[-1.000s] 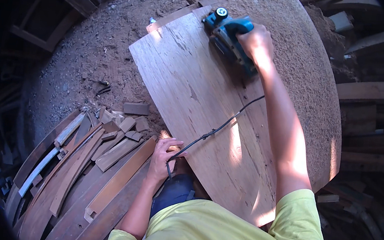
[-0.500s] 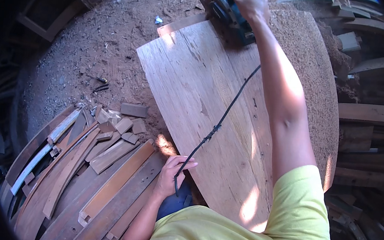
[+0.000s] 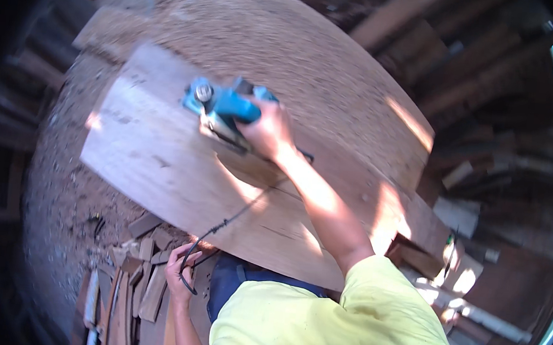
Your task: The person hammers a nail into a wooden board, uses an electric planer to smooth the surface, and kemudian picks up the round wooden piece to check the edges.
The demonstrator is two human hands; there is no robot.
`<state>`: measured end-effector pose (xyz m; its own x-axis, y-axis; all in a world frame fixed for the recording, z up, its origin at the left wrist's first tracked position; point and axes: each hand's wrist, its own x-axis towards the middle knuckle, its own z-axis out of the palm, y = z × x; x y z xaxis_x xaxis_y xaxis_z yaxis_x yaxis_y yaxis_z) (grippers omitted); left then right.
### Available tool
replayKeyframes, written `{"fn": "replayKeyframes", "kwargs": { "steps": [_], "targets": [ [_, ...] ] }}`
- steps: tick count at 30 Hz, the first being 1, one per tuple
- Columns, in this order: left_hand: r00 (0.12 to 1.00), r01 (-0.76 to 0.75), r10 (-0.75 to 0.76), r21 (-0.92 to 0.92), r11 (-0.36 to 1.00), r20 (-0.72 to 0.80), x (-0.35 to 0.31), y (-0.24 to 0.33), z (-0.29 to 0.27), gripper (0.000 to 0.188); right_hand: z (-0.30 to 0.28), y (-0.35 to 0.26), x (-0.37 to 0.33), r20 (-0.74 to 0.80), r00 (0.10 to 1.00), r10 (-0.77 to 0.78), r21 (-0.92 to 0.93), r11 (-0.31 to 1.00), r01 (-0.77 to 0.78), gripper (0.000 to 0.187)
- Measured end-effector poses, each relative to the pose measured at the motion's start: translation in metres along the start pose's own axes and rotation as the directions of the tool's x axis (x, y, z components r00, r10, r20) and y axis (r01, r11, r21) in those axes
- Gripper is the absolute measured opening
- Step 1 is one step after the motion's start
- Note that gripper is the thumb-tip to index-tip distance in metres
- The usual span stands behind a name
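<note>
My right hand grips the handle of a teal electric hand planer, which is over a wide wooden board. Motion smears the tool, so I cannot tell whether its sole touches the wood. A black power cord, with a knotted or taped lump along it, trails back across the board. Beside the board's near edge, my left hand has its fingers closed round the cord, which hangs in a loop there.
Sawdust and shavings thickly cover the surface beyond the board. Offcuts and long strips of wood are heaped at the lower left. More timber is stacked to the right. Bare dirt ground lies to the left.
The view has turned. The planer has come from the board's far end back toward me, over its middle. My left hand still holds the cord, which now forms a wider loop.
</note>
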<state>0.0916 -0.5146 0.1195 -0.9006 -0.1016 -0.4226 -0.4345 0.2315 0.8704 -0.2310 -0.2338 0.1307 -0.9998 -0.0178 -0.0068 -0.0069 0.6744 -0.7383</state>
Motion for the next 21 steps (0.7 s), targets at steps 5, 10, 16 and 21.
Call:
{"fn": "replayKeyframes", "kwargs": {
  "steps": [5,10,16,21],
  "targets": [
    [0.919,-0.009,-0.033,0.105,0.994,0.393,-0.004,0.042,0.088,0.058,-0.171,0.125,-0.164,0.028,0.947,0.319,-0.135,0.94,-0.312,0.05],
    [0.547,-0.168,-0.115,0.243,0.955,0.829,-0.035,0.07,0.224,0.047,-0.316,0.291,-0.307,-0.042,0.954,0.297,-0.321,0.9,-0.294,0.041],
    [0.184,-0.246,-0.173,0.216,0.945,0.967,-0.1,0.086,0.393,0.043,-0.448,0.404,-0.396,-0.065,0.948,0.312,-0.04,0.948,-0.315,0.057],
    [0.189,-0.357,-0.132,0.194,0.914,0.973,-0.128,0.083,0.46,0.043,-0.489,0.441,-0.4,0.001,0.955,0.298,-0.092,0.95,-0.297,0.059]
  ]
}}
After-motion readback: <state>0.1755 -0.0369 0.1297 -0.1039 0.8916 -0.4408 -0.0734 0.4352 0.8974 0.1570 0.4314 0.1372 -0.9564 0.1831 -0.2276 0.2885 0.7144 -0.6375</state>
